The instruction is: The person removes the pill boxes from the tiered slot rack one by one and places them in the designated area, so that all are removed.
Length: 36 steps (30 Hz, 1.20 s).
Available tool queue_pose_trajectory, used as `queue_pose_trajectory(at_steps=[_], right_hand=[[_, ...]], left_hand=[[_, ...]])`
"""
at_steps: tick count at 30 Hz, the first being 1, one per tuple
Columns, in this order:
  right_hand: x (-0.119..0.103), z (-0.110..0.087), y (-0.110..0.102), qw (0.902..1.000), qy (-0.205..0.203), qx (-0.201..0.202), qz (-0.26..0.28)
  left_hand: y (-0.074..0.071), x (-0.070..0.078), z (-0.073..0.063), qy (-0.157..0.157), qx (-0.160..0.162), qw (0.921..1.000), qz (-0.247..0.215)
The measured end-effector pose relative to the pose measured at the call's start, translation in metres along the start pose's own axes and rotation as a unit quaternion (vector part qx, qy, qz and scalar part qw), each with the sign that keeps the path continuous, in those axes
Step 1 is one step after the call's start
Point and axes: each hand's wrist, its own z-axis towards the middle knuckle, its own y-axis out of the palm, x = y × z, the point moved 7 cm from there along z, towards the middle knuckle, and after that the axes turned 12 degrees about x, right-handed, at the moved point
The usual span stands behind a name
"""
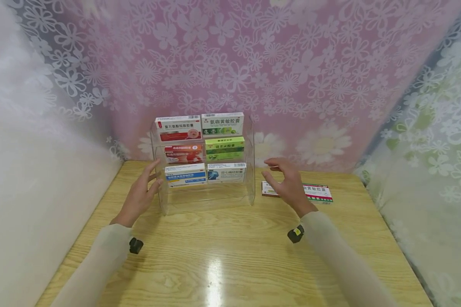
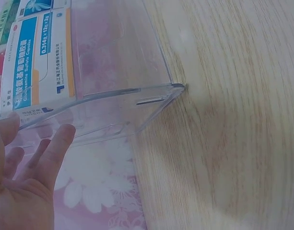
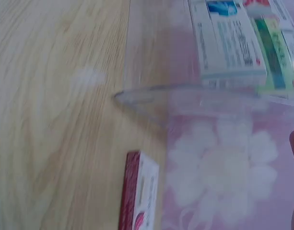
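Well apart, hands (image 1: pixel 137 195) (image 1: pixel 290 185) astride rack (image 1: pixel 211 198)

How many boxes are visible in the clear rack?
6, left to right: red-white box and green-white box on top; red box and green box midway; blue-white box and white box below. Others may hide behind.

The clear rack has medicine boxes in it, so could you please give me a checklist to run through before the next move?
1. Clear rack standing on the table: ok.
2. Six visible boxes seated, two per tier: ok.
3. Left grip touching the rack's side: cannot tell, though very near.
4. Right grip touching the rack: not ok, apart from it.
5. Loose packaging clear of the rack: ok, lying to its right.
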Motion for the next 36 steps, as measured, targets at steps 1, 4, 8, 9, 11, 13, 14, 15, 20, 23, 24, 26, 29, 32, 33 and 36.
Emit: queue_pose_trajectory(at_steps=[1, 4, 8, 9, 11, 13, 14, 15, 20, 23, 24, 26, 29, 32, 33, 36], right_hand=[[-0.006, 0.002, 0.007, 0.9999, -0.003, -0.015, 0.006], [-0.023, 0.008, 0.028, 0.9973, -0.005, -0.074, 0.001], [-0.039, 0.013, 0.054, 0.9877, 0.01, -0.153, -0.03], [-0.041, 0.013, 0.059, 0.985, 0.015, -0.167, -0.04], [-0.042, 0.013, 0.068, 0.979, 0.027, -0.192, -0.062], [-0.042, 0.012, 0.073, 0.9732, 0.034, -0.211, -0.084], [-0.042, 0.012, 0.076, 0.9713, 0.035, -0.216, -0.095], [-0.042, 0.012, 0.077, 0.9704, 0.035, -0.217, -0.101], [-0.04, 0.017, 0.081, 0.9722, 0.021, -0.191, -0.133], [-0.038, 0.019, 0.086, 0.9682, 0.005, -0.192, -0.16], [-0.038, 0.019, 0.088, 0.9665, -0.001, -0.196, -0.166], [-0.037, 0.018, 0.092, 0.9636, -0.015, -0.201, -0.176], [-0.038, 0.016, 0.095, 0.9637, -0.031, -0.202, -0.171], [-0.044, 0.018, 0.092, 0.9688, -0.049, -0.186, -0.156], [-0.047, 0.02, 0.09, 0.971, -0.054, -0.179, -0.15], [-0.057, 0.028, 0.078, 0.9793, -0.072, -0.142, -0.126]], left_hand=[[0.0, 0.001, 0.0, 0.0, -0.001, 1.0, -0.001], [0.0, 0.001, 0.0, 0.0, -0.002, 1.0, -0.001], [0.0, 0.001, -0.001, -0.002, -0.001, 1.0, 0.004], [-0.001, 0.001, -0.001, -0.001, 0.0, 1.0, 0.005], [-0.001, 0.001, -0.001, 0.0, -0.001, 1.0, 0.007], [0.0, 0.001, -0.002, 0.002, -0.001, 1.0, 0.009], [0.0, 0.001, -0.002, 0.004, 0.0, 0.9999, 0.01], [0.0, 0.001, -0.002, 0.005, -0.001, 0.9999, 0.009], [0.001, 0.0, -0.001, 0.004, -0.001, 1.0, 0.005], [0.001, -0.001, -0.001, 0.004, 0.0, 1.0, 0.008], [0.002, -0.001, -0.001, 0.004, 0.0, 1.0, 0.009], [0.002, -0.002, -0.001, 0.004, 0.0, 0.9999, 0.01], [0.003, -0.002, -0.002, 0.003, -0.001, 0.9999, 0.012], [0.002, -0.002, -0.002, 0.002, -0.001, 0.9999, 0.012], [0.002, -0.001, -0.002, 0.004, 0.0, 0.9999, 0.013], [0.001, -0.001, -0.002, 0.007, 0.003, 0.9999, 0.012]])
